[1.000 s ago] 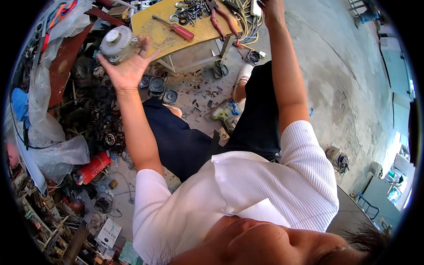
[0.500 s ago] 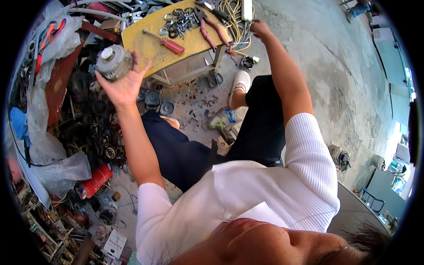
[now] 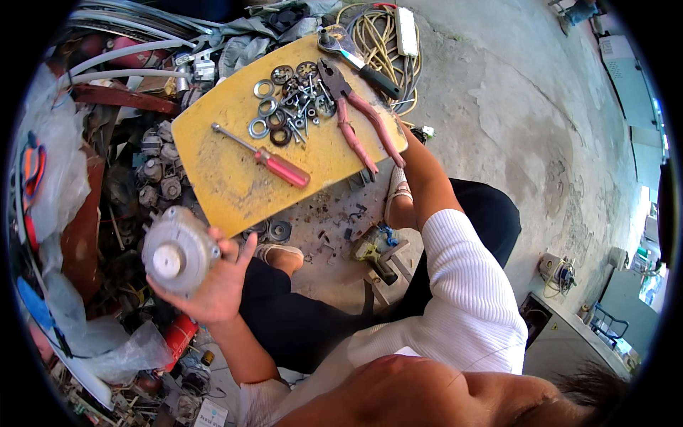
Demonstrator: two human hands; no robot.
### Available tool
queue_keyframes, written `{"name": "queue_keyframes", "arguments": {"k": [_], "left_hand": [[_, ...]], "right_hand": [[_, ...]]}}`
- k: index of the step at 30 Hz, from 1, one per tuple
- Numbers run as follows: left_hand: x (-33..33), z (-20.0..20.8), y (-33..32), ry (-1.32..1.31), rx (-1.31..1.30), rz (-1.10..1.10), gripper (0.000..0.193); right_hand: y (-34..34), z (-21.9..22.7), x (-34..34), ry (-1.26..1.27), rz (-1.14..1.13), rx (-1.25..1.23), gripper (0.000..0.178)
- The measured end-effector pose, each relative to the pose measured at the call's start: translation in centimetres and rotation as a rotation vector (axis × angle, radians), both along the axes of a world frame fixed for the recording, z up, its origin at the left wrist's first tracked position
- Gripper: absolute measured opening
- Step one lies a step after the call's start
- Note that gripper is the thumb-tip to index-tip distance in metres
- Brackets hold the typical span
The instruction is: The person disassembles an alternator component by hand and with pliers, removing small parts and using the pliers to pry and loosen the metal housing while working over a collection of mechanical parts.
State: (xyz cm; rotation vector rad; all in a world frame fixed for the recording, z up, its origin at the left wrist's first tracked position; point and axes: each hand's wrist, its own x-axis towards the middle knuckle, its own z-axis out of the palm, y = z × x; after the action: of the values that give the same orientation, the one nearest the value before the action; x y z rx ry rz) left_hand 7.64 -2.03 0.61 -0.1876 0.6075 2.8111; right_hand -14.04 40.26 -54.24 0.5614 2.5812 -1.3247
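My left hand (image 3: 220, 288) is wrapped round a grey, cast-metal electric motor (image 3: 186, 249), holding it up by its side with the round hub facing me. The motor is just off the near left corner of a yellow-topped table (image 3: 217, 181). My right forearm (image 3: 427, 185) reaches to the table's right edge, and the top hides that hand and its fingers. On the tabletop lie a red-handled screwdriver (image 3: 283, 169), red-handled pliers (image 3: 336, 82), a black-handled ratchet wrench (image 3: 377, 80) and a pile of washers, bolts and nuts (image 3: 288, 107).
Coiled yellow cable (image 3: 370, 32) and a white power strip (image 3: 405, 32) lie beyond the table. A green power drill (image 3: 370, 252) is near my feet. Scrap motors (image 3: 160, 174), plastic sheeting (image 3: 135, 349) and a red cylinder (image 3: 179, 338) crowd the left.
The motor in my left hand has come nearer and lower. The tabletop looks larger and closer. My right hand, seen beyond the table's right side before, is now hidden behind its edge.
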Motion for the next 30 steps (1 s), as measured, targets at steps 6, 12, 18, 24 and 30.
{"name": "queue_keyframes", "arguments": {"k": [6, 12, 18, 24, 30], "left_hand": [[0.4, 0.4, -0.9, -0.026, -0.036, 0.073, 0.089], [-0.7, -0.6, -1.8, -0.030, 0.023, 0.036, 0.091], [-0.4, -1.0, -0.9, 0.004, 0.202, 0.126, 0.092], [-0.7, -1.6, -0.8, -0.070, -0.003, 0.205, 0.093], [-0.1, -0.2, -0.4, -0.073, 0.123, 0.155, 0.098]], "right_hand": [[-1.6, -2.5, 2.3, 0.152, 0.108, -0.337, 0.066], [2.8, -1.3, 0.8, 0.180, -0.475, -0.194, 0.048], [8.2, 16.0, -2.5, -0.301, 0.108, 0.421, 0.028], [-0.1, 42.4, -0.6, 0.524, -0.656, -0.941, 0.022], [-12.7, 61.0, 19.9, 0.394, 0.346, -0.699, 0.055]]}}
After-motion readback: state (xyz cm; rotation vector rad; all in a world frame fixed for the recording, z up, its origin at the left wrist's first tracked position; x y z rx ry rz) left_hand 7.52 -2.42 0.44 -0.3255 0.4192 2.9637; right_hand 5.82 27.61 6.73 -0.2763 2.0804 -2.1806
